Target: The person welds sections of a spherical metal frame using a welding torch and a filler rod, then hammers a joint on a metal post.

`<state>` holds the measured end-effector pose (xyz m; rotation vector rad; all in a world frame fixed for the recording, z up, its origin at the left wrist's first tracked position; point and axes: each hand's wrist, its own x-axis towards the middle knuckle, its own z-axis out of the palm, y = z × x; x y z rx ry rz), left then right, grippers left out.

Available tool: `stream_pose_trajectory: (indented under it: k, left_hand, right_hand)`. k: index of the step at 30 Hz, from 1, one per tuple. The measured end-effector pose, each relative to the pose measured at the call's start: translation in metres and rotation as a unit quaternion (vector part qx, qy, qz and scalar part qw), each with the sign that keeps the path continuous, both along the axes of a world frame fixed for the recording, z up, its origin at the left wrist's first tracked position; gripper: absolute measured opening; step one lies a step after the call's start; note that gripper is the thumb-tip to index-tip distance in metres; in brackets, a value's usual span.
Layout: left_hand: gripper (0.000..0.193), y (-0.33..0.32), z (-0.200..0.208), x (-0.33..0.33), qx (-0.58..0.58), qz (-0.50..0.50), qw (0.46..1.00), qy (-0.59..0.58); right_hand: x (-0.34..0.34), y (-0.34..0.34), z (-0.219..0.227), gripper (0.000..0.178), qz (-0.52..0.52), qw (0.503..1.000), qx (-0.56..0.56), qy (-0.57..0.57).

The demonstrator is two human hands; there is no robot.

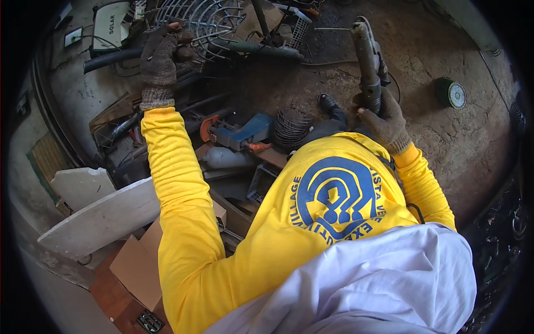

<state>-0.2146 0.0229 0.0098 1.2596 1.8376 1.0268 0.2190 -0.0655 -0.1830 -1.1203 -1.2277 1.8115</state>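
Observation:
In my right hand (387,122), wearing a brown knit glove, is a grey welding electrode holder (367,69) held upright, with a thin rod (332,29) sticking out to the left from its top. My left hand (164,58), gloved with bare fingertips, reaches to the far left. Its fingers curl at the edge of a round metal wire grille (206,25); what lies inside the grip is hidden. A dark pipe (113,59) emerges beside that hand on its left, and a grey-green tube (258,50) crosses the grille's right side.
Below my left hand lie metal bars, a blue-and-orange power tool (242,131), a wire coil (291,129) and a grey cylinder (228,158). White boards (105,217) and cardboard (136,270) lean lower left. A green can (450,92) stands right; a white box (110,28) sits far left.

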Motion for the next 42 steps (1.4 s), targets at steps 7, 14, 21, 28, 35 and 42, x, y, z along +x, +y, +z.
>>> stream_pose_trajectory:
  k: [7, 14, 21, 28, 35, 42]
  left_hand:
    - [0.037, 0.015, -0.020, -0.090, 0.063, -0.187, 0.963, 0.183]
    - [0.045, 0.034, -0.040, -0.101, 0.095, -0.261, 0.929, 0.246]
    - [0.040, 0.039, -0.031, -0.119, 0.141, -0.357, 0.873, 0.301]
    - [0.031, 0.031, -0.027, -0.074, 0.086, -0.275, 0.907, 0.306]
    - [0.031, 0.016, -0.007, -0.040, 0.156, -0.308, 0.777, 0.527]
    - [0.028, -0.020, 0.008, -0.032, 0.100, -0.251, 0.901, 0.338]
  right_hand:
    - [-0.017, 0.005, 0.003, 0.057, 0.084, 0.993, 0.008, -0.084]
    - [-0.040, -0.005, 0.005, 0.063, 0.079, 0.995, 0.062, -0.011]
    - [-0.072, -0.008, 0.019, 0.064, 0.092, 0.963, 0.245, -0.068]
    - [-0.101, -0.008, 0.023, 0.066, 0.144, 0.943, 0.197, -0.226]
    - [-0.107, -0.021, 0.004, 0.067, 0.114, 0.938, 0.217, -0.244]
    - [-0.100, -0.035, -0.039, 0.068, 0.024, 0.952, 0.220, -0.211]
